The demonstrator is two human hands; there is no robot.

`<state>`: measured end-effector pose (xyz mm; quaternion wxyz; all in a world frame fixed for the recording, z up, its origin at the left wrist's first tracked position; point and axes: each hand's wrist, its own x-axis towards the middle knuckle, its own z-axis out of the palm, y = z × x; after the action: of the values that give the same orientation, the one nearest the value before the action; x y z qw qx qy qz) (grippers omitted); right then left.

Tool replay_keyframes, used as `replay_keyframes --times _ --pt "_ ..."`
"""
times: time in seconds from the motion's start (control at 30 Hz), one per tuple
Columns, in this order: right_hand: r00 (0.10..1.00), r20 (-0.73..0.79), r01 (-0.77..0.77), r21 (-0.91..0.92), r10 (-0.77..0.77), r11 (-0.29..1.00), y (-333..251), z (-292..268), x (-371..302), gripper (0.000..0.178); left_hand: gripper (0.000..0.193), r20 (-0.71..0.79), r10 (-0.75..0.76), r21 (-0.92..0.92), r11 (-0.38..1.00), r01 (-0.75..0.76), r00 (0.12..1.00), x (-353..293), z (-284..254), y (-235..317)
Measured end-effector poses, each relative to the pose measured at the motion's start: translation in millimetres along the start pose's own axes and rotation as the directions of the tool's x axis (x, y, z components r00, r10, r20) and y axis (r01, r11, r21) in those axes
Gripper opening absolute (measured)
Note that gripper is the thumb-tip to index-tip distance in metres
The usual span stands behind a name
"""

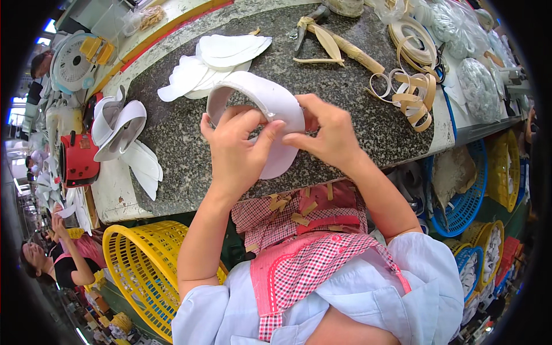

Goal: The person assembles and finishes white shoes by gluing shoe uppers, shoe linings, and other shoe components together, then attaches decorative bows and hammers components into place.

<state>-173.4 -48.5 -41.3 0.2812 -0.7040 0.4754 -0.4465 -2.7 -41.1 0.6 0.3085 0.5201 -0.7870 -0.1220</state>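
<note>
Above the near part of a speckled stone slab, both my hands hold a white curved shoe-upper piece with a greyish inner side. It is bent into a loop. My left hand grips its left and lower part, fingers inside the loop and thumb at the front edge. My right hand pinches its right side between thumb and fingers; some fingertips are hidden behind it. Beyond lies a pile of flat white cut pieces. Bent white upper pieces and flat white pieces sit at the left.
A hammer lies at the slab's far side, near tan strip coils and curled strips. A red box-like device stands left. Yellow and blue baskets flank me below the table. Another person works at lower left.
</note>
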Motion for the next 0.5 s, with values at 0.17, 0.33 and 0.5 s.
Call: replay_keyframes --times 0.17,0.33,0.5 --pt "0.98 -0.165 0.131 0.116 -0.111 0.985 -9 -13 20 0.029 0.014 0.004 0.047 -0.187 0.981 -0.045 0.999 -3 0 -3" --pt "0.948 -0.136 0.3 0.073 -0.288 0.951 -12 -10 28 0.013 0.017 0.083 0.038 -0.168 0.985 -0.024 0.996 -7 0 0" --pt "0.929 -0.133 0.354 0.046 -0.346 0.934 -13 -13 30 0.011 0.017 0.027 0.04 -0.208 0.978 -0.034 0.999 -10 0 0"
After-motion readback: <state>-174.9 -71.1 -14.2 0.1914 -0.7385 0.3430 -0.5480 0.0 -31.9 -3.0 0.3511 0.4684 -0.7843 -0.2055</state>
